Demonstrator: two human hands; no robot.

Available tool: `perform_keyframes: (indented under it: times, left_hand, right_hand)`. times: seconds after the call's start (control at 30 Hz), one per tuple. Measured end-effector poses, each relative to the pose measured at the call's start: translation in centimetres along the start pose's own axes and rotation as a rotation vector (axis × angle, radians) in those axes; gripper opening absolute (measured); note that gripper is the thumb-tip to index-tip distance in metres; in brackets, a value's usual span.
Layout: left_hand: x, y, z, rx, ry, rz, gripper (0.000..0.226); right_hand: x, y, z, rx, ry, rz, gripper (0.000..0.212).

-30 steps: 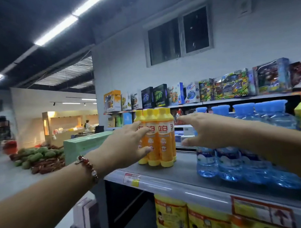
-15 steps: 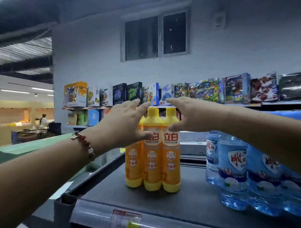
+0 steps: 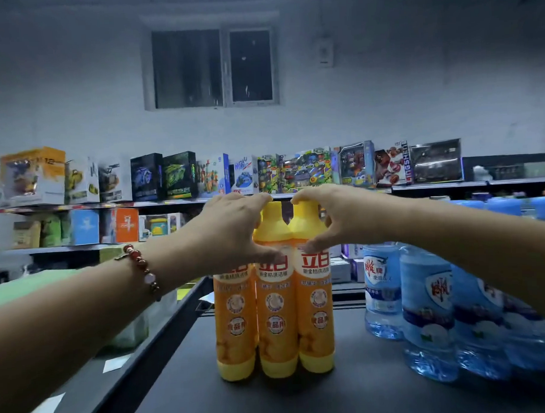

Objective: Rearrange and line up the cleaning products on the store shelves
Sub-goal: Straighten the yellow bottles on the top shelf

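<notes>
Both hands are curling around 3 upright orange detergent bottles (image 3: 274,302) on the dark shelf (image 3: 358,388): left hand (image 3: 232,229) gripping the left side, right hand (image 3: 342,216) the right.

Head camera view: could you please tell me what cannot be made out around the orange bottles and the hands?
- Orange bottles: the left hand and right hand cover the necks; any rows behind are hidden.
- Left bottle's cap: behind the left hand.
- Blue bottles: the right forearm hides their tops; the right edge crops the row.
- Small label print: blurred.
</notes>
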State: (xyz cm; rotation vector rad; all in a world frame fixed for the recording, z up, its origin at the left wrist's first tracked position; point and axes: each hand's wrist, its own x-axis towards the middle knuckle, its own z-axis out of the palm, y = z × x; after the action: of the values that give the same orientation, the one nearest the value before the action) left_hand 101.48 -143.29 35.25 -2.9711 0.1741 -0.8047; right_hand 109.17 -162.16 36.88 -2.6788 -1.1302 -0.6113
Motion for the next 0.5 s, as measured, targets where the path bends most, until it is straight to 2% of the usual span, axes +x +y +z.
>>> perform_keyframes:
  times: [0.27,0.5]
  left_hand:
    - [-0.4,-1.3,0.7,0.095,0.024,0.044,0.11]
    - [-4.0,-4.4,2.1,-0.076,0.09,-0.029,0.116]
  right_hand:
    - [-0.6,-0.2,-0.3,-0.033,-0.032,-0.006,0.092]
    - [0.2,-2.0,-1.0,-0.021,0.009,-0.094,0.096]
